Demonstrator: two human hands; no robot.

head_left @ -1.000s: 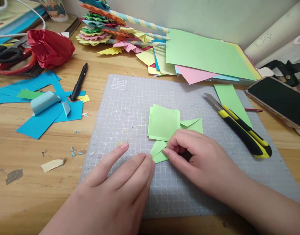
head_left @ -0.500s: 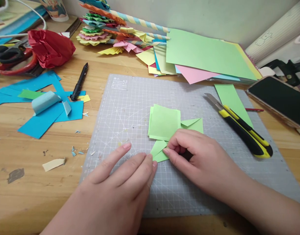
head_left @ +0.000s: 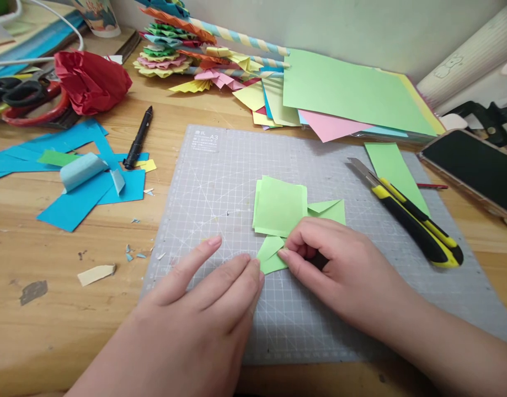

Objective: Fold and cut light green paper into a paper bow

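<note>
Light green paper, folded: the small folded piece (head_left: pixel 272 253) lies at the middle of the cutting mat (head_left: pixel 220 182), on the counter (head_left: pixel 30 336). Right hand (head_left: pixel 340 264): thumb and index fingers clamped on its right edge; the gripped part is hidden. Left hand (head_left: pixel 203 309): fingertips at its left corner, one finger spread apart from the others. On the mat, the green squares (head_left: pixel 281 207) and second folded piece (head_left: pixel 331 209), partly covered by the right hand. Mat's right side: utility knife (head_left: pixel 419 223), over the green strip (head_left: pixel 389 165). Right of mat: phone (head_left: pixel 476 168), cut off by the frame.
</note>
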